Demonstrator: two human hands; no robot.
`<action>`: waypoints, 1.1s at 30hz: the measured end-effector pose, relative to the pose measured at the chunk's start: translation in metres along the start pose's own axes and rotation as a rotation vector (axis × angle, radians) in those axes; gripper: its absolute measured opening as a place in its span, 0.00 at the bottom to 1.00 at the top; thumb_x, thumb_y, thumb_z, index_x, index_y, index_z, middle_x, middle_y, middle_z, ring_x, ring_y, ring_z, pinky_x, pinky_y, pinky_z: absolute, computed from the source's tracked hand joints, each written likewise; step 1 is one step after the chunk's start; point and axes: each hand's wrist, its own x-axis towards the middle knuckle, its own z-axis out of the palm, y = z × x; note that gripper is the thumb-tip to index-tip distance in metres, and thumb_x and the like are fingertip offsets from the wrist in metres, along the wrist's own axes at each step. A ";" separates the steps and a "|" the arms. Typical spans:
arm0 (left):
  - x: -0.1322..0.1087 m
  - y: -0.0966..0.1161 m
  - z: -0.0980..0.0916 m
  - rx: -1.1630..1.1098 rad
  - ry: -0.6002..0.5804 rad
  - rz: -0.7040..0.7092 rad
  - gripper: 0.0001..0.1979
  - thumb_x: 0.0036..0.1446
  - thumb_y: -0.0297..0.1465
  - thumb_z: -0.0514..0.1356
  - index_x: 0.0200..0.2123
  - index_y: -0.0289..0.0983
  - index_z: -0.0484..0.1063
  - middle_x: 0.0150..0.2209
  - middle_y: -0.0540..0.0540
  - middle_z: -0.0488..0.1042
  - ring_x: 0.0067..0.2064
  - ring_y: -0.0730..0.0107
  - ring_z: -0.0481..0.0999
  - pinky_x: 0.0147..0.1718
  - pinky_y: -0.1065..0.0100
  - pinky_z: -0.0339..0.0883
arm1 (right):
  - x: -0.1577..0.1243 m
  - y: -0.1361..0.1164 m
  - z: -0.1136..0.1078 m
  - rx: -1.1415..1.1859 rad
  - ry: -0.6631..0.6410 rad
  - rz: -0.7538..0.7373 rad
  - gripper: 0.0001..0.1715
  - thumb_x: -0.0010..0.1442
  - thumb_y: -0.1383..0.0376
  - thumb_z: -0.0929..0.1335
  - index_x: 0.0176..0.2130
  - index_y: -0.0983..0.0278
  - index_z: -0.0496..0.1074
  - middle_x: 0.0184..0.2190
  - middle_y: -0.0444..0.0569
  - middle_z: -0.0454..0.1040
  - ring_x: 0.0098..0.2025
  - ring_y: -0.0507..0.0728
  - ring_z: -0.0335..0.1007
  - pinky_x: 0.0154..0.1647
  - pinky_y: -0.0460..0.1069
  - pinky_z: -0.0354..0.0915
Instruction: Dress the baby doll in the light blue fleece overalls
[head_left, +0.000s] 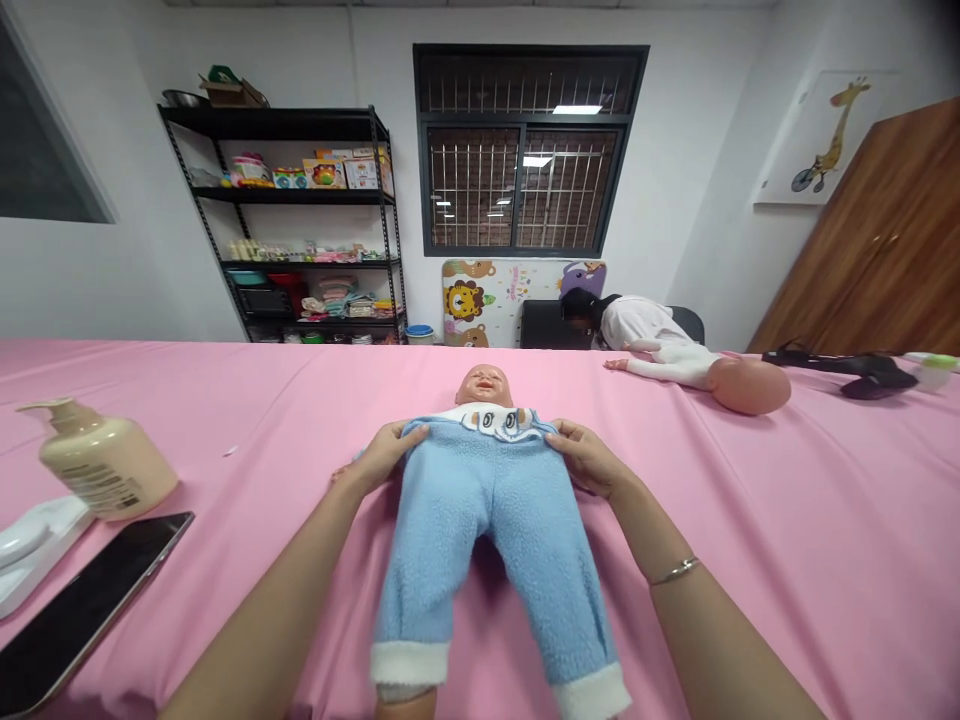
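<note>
A baby doll (pixel 484 384) lies on its back on the pink cloth, head away from me and legs towards me. It wears light blue fleece pants (pixel 442 510) with white cuffs, and a foot or leg shows below the left cuff. My left hand (pixel 386 450) pinches the waist of the pants on the left side. On the opposite side, my right hand (pixel 589 455) grips the waist edge between thumb and fingers. Between my hands, a white panel with a cartoon face (pixel 495 420) lies bunched across the doll's middle. The doll's arms are mostly hidden.
At left on the pink cloth (pixel 277 400) are a pump bottle (pixel 109 460), a phone (pixel 90 610) and a white plastic object (pixel 37 550). A second doll (pixel 750 385) and a black strap-like item (pixel 847 370) lie at far right. Behind the table, a person (pixel 641 320) bends down near shelves (pixel 300 195).
</note>
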 end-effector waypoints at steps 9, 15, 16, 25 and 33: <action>0.012 0.000 0.010 -0.070 0.219 0.064 0.18 0.43 0.43 0.63 0.27 0.34 0.66 0.20 0.53 0.63 0.20 0.79 0.59 0.19 0.76 0.52 | 0.029 0.023 0.006 -0.113 0.451 -0.177 0.31 0.32 0.54 0.76 0.31 0.66 0.65 0.23 0.42 0.68 0.23 0.47 0.59 0.23 0.43 0.53; 0.005 0.005 0.015 -0.370 -0.021 -0.184 0.19 0.42 0.40 0.63 0.22 0.34 0.58 0.18 0.55 0.56 0.18 0.82 0.52 0.17 0.76 0.48 | 0.050 -0.012 0.017 -0.084 0.348 -0.279 0.23 0.37 0.60 0.72 0.33 0.66 0.65 0.20 0.39 0.63 0.17 0.43 0.47 0.17 0.41 0.45; 0.004 0.006 0.015 -0.362 -0.039 -0.197 0.18 0.42 0.40 0.64 0.23 0.34 0.59 0.18 0.55 0.55 0.18 0.82 0.53 0.17 0.76 0.48 | 0.053 -0.015 0.019 -0.137 0.361 -0.255 0.21 0.36 0.62 0.71 0.33 0.66 0.65 0.20 0.39 0.63 0.17 0.43 0.49 0.17 0.41 0.47; 0.008 0.010 0.002 -0.155 0.255 0.135 0.17 0.41 0.36 0.63 0.34 0.35 0.63 0.28 0.51 0.63 0.27 0.77 0.65 0.27 0.73 0.61 | 0.051 -0.032 0.057 -0.392 0.247 -0.179 0.23 0.36 0.73 0.65 0.38 0.67 0.68 0.37 0.51 0.73 0.40 0.57 0.69 0.37 0.48 0.64; 0.002 0.002 0.003 0.797 0.500 0.475 0.05 0.51 0.24 0.51 0.28 0.37 0.65 0.34 0.46 0.65 0.37 0.67 0.67 0.37 0.68 0.60 | 0.063 -0.012 0.089 -1.058 0.214 -0.378 0.16 0.50 0.66 0.65 0.41 0.66 0.69 0.40 0.52 0.72 0.42 0.58 0.67 0.46 0.53 0.61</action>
